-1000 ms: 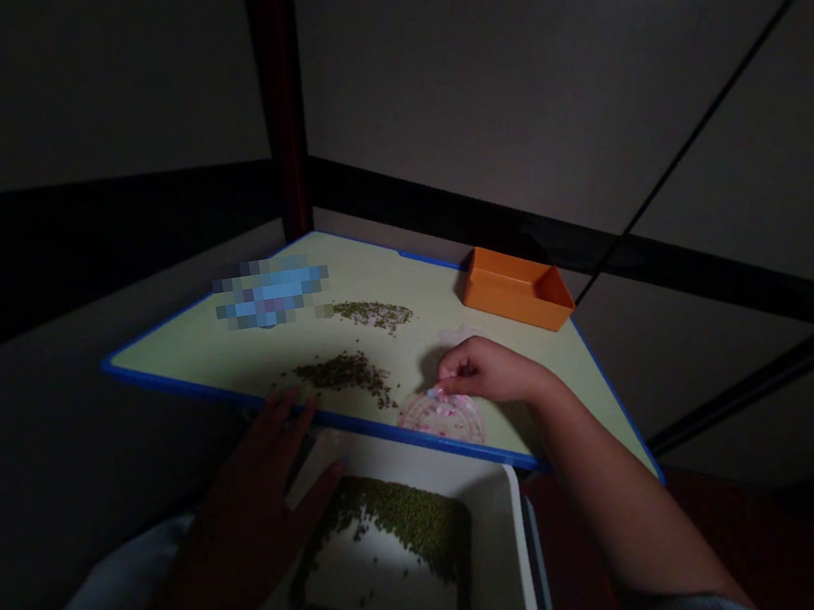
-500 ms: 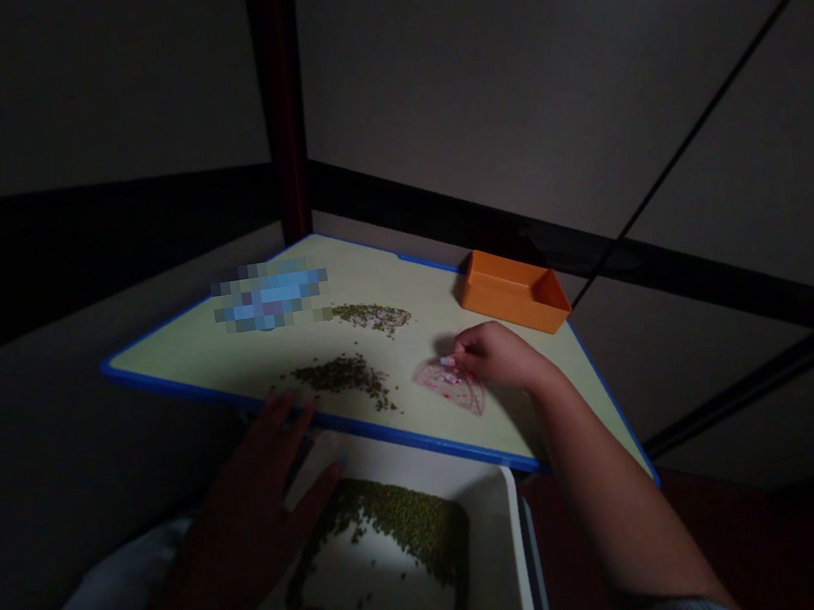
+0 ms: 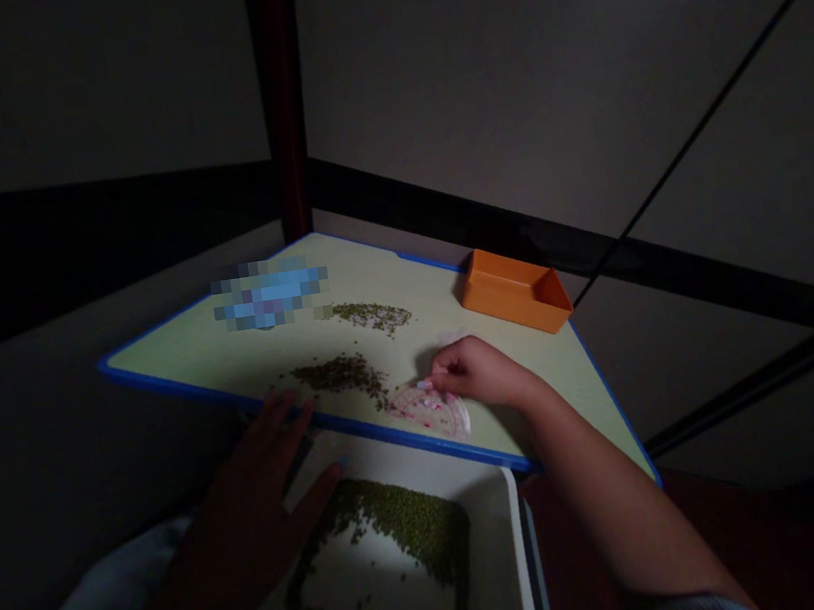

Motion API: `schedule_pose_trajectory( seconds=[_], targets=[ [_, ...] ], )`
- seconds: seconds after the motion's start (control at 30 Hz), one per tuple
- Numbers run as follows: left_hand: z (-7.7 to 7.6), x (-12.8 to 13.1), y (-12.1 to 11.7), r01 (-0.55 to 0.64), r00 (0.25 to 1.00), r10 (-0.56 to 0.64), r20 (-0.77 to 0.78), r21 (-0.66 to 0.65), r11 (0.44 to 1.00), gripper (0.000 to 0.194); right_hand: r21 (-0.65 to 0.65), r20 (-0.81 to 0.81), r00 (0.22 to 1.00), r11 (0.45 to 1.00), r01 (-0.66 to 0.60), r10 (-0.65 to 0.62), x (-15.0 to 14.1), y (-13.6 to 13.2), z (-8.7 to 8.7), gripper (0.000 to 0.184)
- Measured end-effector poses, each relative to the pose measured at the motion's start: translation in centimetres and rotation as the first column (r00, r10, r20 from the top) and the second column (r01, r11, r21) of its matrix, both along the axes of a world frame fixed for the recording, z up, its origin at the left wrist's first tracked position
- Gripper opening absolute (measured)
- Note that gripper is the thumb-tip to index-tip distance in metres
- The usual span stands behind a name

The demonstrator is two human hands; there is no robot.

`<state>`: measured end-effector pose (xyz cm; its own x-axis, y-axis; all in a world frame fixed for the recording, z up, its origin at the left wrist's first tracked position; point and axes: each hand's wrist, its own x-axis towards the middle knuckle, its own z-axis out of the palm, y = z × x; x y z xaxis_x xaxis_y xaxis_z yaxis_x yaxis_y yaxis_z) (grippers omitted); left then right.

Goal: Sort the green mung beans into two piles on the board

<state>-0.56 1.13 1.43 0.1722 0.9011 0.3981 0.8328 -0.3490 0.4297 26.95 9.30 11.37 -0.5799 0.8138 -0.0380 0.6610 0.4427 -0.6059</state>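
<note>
My right hand [image 3: 471,372] pinches the upper edge of a clear half-round protractor [image 3: 422,414] with pink marks. The protractor lies on or just over the pale board [image 3: 467,302], and its left side touches the near pile of green beans [image 3: 341,375]. Fingers spread, my left hand [image 3: 277,455] is at the board's near edge, dark in shadow, holding nothing. Below it stands a white tub [image 3: 496,535] with more green beans [image 3: 414,516] heaped toward its far and right sides. Farther back on the board is another thin scatter of beans [image 3: 378,316].
An orange open box [image 3: 512,300] sits at the board's far right corner. A blurred-out blue item [image 3: 274,296] lies at the far left. The board has a raised blue rim [image 3: 425,434]. Dark walls and a reddish post [image 3: 281,100] stand behind it.
My right hand has drawn the protractor left and a little toward me, up to the near bean pile. My left hand and the tub have stayed put.
</note>
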Motion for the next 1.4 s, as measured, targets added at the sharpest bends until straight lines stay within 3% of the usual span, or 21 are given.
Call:
schedule_pose_trajectory(
  seconds=[0.2, 0.43, 0.63, 0.83, 1.0, 1.13, 1.4],
  targets=[
    [-0.2, -0.2, 0.0, 0.011, 1.0, -0.011, -0.015, 0.004, 1.0, 0.067, 0.053, 0.045, 0.997, 0.997, 0.054, -0.056, 1.0, 0.3, 0.1, 0.023],
    [-0.5, -0.2, 0.1, 0.01, 1.0, -0.01, -0.001, 0.004, 1.0, 0.068, -0.028, -0.082, 0.994, 0.997, 0.073, -0.075, 2.2, 0.8, 0.1, 0.026],
    [-0.2, 0.0, 0.2, 0.004, 1.0, -0.004, 0.001, -0.026, 1.0, 0.07, -0.027, -0.07, 0.989, 0.991, 0.129, -0.131, 3.2, 1.0, 0.8, 0.023],
    [0.0, 0.1, 0.0, -0.003, 1.0, 0.003, 0.019, 0.004, 1.0, 0.065, -0.12, -0.091, 0.991, 0.989, 0.086, -0.098, 4.0, 1.1, 1.0, 0.019],
    [-0.3, -0.1, 0.0, 0.011, 1.0, -0.011, 0.02, -0.024, 1.0, 0.069, -0.137, -0.034, 0.999, 0.99, 0.026, -0.031, 3.8, 1.2, 0.8, 0.017],
    [-0.3, 0.0, 0.0, 0.002, 1.0, -0.001, 0.025, -0.027, 1.0, 0.07, -0.172, -0.101, 0.994, 0.984, -0.05, 0.033, 3.6, 1.1, 0.8, 0.02],
    [0.2, 0.0, -0.1, 0.005, 1.0, -0.004, 0.031, -0.035, 0.999, 0.067, -0.217, -0.082, 0.994, 0.973, -0.085, 0.068, 3.3, 0.8, 0.8, 0.019]
  ],
)
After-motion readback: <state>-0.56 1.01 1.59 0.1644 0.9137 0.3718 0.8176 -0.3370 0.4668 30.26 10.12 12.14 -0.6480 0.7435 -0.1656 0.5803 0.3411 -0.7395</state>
